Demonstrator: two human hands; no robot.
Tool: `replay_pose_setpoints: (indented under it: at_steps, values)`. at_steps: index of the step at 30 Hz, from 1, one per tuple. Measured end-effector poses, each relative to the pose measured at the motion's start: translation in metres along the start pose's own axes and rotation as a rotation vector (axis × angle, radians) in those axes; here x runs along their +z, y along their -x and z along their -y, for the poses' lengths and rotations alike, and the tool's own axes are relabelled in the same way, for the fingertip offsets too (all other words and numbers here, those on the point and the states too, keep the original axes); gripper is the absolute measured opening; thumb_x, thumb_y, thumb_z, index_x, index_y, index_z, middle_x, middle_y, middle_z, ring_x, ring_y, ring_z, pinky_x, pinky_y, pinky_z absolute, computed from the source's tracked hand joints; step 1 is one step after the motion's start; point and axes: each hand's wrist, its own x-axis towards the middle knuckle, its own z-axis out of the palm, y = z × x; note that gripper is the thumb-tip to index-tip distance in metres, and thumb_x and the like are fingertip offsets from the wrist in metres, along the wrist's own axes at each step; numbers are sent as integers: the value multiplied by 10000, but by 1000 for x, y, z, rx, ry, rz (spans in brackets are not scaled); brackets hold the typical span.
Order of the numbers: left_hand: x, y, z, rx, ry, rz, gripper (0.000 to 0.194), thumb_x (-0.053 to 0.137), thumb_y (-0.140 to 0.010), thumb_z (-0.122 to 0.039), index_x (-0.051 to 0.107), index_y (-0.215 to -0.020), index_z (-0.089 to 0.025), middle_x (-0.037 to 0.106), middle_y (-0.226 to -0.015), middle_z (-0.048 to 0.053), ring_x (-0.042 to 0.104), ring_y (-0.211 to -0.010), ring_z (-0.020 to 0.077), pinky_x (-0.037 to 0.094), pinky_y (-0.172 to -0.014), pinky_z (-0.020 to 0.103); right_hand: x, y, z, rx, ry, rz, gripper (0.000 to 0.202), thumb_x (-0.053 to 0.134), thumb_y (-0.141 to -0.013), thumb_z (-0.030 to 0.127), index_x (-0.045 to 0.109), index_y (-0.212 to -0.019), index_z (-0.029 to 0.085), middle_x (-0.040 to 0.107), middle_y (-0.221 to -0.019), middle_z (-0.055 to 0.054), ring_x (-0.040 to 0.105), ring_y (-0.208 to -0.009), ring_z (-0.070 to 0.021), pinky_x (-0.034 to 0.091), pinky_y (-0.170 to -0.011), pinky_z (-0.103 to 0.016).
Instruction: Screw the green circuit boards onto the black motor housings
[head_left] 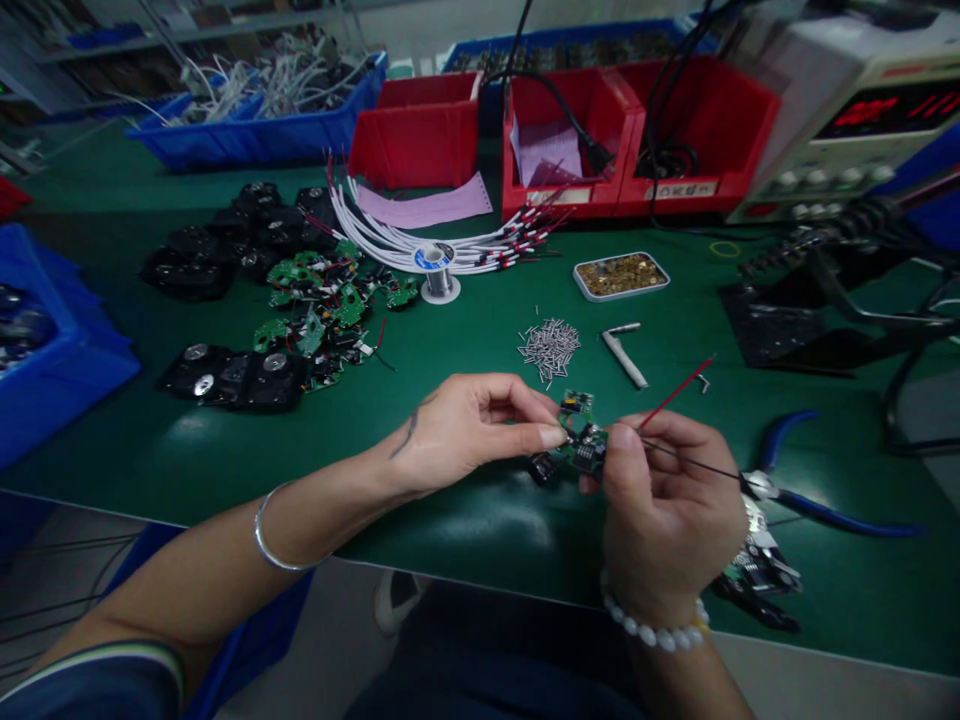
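Note:
Between both hands, just above the green mat, is a small green circuit board (583, 440) with dark parts. My left hand (480, 425) pinches its left side between thumb and fingers. On the right side, my right hand (667, 500) is closed on the same board. A red wire (679, 392) and a black wire (694, 458) stick out past the right fingers. Blue-handled pliers (772, 485) lie beside my right hand. More assembled board pieces (761, 555) rest partly behind that wrist. A heap of small metal pins (551, 350) lies beyond the board.
A solder spool (439, 275), white cables (420, 240), green boards (345, 300) and black housings (232, 375) spread across the left. A tin of brass-coloured bits (621, 276) lies behind. Red bins (570, 130), a power supply (862, 130) and a soldering-iron stand (810, 300) line the back and right.

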Motion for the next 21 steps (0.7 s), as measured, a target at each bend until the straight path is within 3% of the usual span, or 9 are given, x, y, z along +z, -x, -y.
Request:
replay_pose_setpoints:
  at_steps: [5,8,9,11,14,15,18,21]
  values:
    - [2,-2,0,5,-45,12,211,748,-706,-140,578,-825,-109,662,-857,29,647,-780,94,531,-772,254,1,-3,3,51,-46,16,113,688,-807,254,597,-847,200,635,-645,28,543,-391,-82,437,-351,-188]
    - [-11,3,-18,100,-292,72,411,772,-697,-183,530,-1028,-141,666,-995,68,664,-877,147,541,-799,298,0,-6,3,156,-141,-15,169,724,-782,297,609,-840,187,627,-634,28,525,-386,-78,440,-347,-189]
    - [-21,8,-26,155,-457,43,440,773,-711,-227,524,-1065,-150,656,-1051,80,655,-936,169,535,-835,324,0,-7,2,204,-182,-15,189,736,-771,309,612,-839,184,622,-629,28,523,-389,-79,439,-344,-188]
    - [-50,25,-44,247,-874,-144,409,749,-751,-338,550,-1061,-161,635,-1108,88,619,-1034,214,498,-920,386,0,-10,1,291,-255,6,226,760,-744,332,617,-833,180,614,-618,25,518,-393,-82,430,-333,-185]
    - [-109,60,-62,168,-1410,-513,458,743,-732,-448,576,-1051,-164,625,-1116,114,568,-1116,300,437,-994,473,1,-13,1,369,-325,48,267,797,-691,364,641,-812,186,618,-630,5,513,-406,-90,416,-315,-186]
    - [-129,71,-64,88,-1497,-546,523,756,-699,-476,570,-1079,-168,611,-1160,132,529,-1180,330,409,-1030,491,1,-14,1,387,-341,50,270,810,-673,369,652,-802,192,624,-643,-5,511,-412,-95,413,-309,-190]
    - [-174,101,-59,-169,-1552,-433,663,747,-645,-551,536,-1139,-162,515,-1331,166,330,-1367,386,232,-1146,564,3,-15,3,447,-365,42,243,828,-647,364,677,-773,222,652,-716,-35,505,-428,-104,417,-300,-202]
    - [-186,118,-47,-204,-1532,-383,618,676,-708,-549,499,-1161,-168,520,-1330,136,344,-1369,351,155,-1171,570,3,-15,5,494,-401,33,265,857,-598,356,684,-745,220,650,-744,-34,513,-451,-95,422,-306,-184]
